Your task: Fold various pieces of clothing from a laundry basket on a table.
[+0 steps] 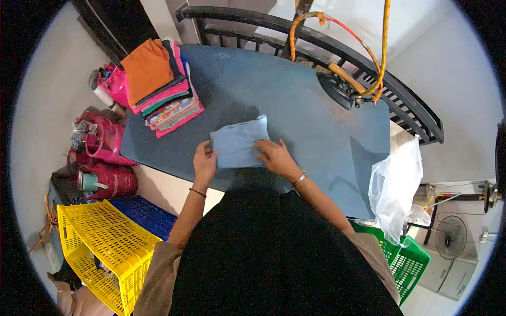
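Observation:
A light-blue folded cloth (pixel 238 145) lies before me on the blue-grey covered ironing table (pixel 294 102). My left hand (pixel 204 161) is at its left edge with curled fingers; whether they pinch the fabric is unclear. On the cloth's right side rests my right hand (pixel 276 156), palm down, its fingers spread. Toward the table's far left stands a stack of folded clothes (pixel 172 102), topped by an orange garment (pixel 147 71). An electric iron (pixel 336 90) with a wooden handle sits at the far right.
A yellow-and-red cord (pixel 382 51) hangs over the iron. Black railing (pixel 245 17) borders the far edge. White plastic bag (pixel 395 189) hangs at the right, above a green crate (pixel 411 264). Left of the table are pink bags (pixel 104 136) and a yellow crate (pixel 106 237).

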Motion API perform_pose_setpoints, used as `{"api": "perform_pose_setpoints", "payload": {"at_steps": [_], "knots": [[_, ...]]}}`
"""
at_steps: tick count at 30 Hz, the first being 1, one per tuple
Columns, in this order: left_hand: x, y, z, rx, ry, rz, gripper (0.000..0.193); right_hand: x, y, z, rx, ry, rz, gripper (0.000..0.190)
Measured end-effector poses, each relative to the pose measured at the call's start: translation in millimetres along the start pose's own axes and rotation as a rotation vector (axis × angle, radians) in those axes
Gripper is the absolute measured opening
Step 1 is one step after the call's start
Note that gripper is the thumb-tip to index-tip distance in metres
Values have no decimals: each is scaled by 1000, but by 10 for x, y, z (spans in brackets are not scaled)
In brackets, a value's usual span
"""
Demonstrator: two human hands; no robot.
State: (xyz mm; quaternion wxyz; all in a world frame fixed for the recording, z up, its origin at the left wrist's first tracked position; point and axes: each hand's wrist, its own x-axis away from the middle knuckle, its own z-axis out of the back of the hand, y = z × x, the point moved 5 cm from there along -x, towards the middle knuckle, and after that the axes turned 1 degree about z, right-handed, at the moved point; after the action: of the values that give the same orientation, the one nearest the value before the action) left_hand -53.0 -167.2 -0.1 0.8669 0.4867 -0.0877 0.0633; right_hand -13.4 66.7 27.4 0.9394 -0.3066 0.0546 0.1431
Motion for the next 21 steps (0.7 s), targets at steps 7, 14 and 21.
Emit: {"api": "perform_pose_setpoints", "payload": {"at_steps": [7,14,21], "knots": [[581,-504,-537,1035,-168,965,39,-739,176,282,180,132,19,41],[369,-125,-678,965,-161,534,36,-573,291,169,-3,-381,-389,37],[125,791,452,579,346,-250,28,-615,-541,623,-842,-177,-214,38]]}}
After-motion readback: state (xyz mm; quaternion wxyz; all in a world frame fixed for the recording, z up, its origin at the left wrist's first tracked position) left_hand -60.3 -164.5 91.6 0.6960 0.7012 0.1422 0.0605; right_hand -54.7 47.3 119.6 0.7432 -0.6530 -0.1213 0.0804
